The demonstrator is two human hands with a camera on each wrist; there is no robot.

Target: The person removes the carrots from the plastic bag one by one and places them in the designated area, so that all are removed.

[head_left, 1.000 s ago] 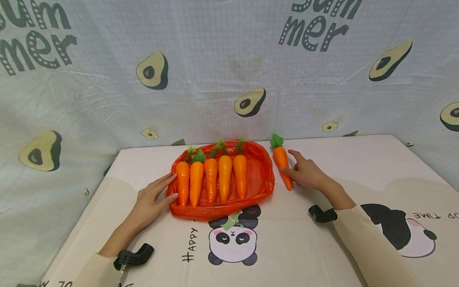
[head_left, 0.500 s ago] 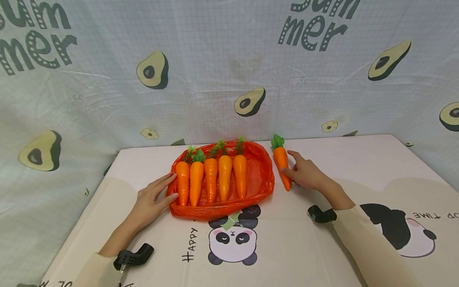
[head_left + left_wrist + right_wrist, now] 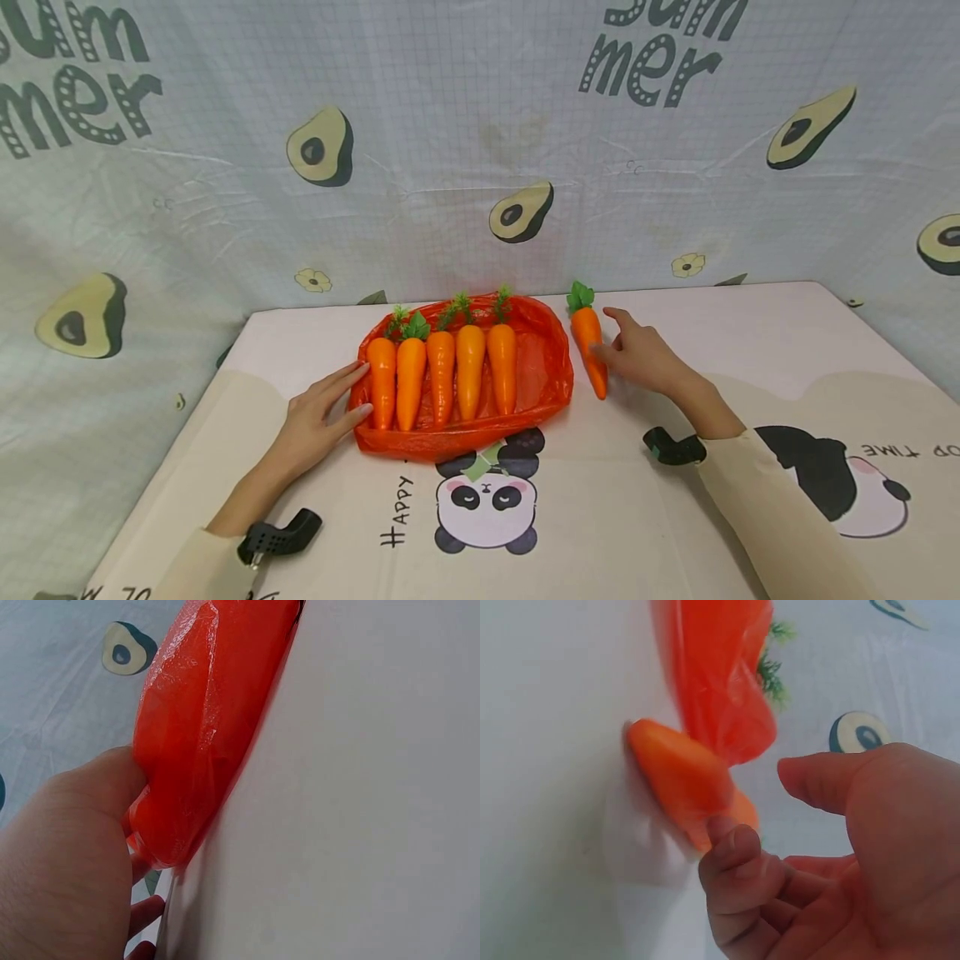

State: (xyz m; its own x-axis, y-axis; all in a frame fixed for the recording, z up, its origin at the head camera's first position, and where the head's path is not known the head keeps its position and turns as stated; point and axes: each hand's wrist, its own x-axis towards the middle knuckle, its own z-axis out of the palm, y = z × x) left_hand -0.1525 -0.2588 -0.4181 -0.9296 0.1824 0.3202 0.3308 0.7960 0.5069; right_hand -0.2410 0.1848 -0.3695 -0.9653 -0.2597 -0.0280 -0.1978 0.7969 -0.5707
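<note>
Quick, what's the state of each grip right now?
Left grip: open, resting against the red bag.
Right grip: open at the loose carrot, holding nothing.

A makeshift, screened-off tabletop recording spot is suggested; the wider room cannot be told. In the head view, the background is filled from nine through twelve to three o'clock by a creased, pale grey sheet (image 3: 420, 92) printed with avocados and "Summer" lettering. A flat, pale tabletop (image 3: 615, 508), printed with a cartoon panda (image 3: 487, 515) at six o'clock, is backed by it. Black, angular wrist-worn cameras (image 3: 279, 535) are seen near half past seven and four o'clock.
</note>
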